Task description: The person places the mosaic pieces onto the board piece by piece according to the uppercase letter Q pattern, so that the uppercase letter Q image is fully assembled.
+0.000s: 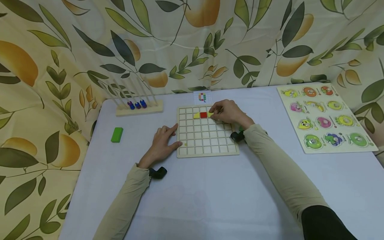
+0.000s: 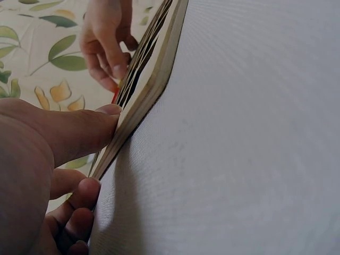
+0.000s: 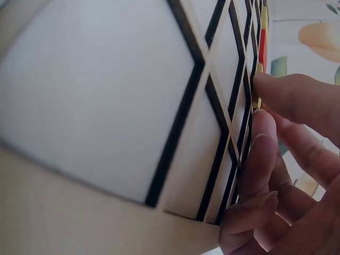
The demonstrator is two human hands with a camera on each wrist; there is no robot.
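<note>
A square wooden grid board with white cells lies on the table. In its upper rows, a red tile sits beside a yellow tile. My right hand is over the board's upper right, pinching another yellow tile just right of the red one; the right wrist view shows thumb and forefinger at this tile. At the board's left edge, my left hand rests with its thumb on the rim and its forefinger against the side.
Behind the board is a small card with a coloured square pattern. A wooden peg stand with blue beads stands back left, a green block nearer. A fruit picture board lies at right. Patterned cloth hangs behind.
</note>
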